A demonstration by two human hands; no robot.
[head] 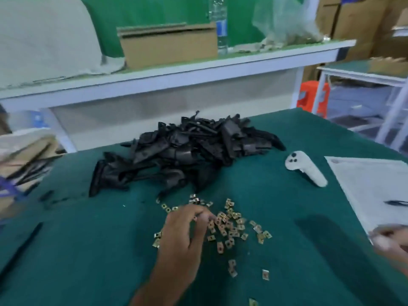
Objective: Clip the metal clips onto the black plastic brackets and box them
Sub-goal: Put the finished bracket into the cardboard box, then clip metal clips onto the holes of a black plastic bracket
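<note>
A heap of black plastic brackets lies at the middle of the green table. In front of it, several small brass-coloured metal clips are scattered. My left hand reaches in from below onto the left side of the clips, and its curled fingertips pinch one at the edge of the scatter. My right hand is blurred at the far right edge, by the near corner of a white sheet; its grip is unclear. A cardboard box holding dark parts stands at the left edge, blurred.
A white handheld controller lies right of the bracket heap. The white sheet with a pen covers the table's right side. Loose black pieces lie near the box. A white shelf bench stands behind.
</note>
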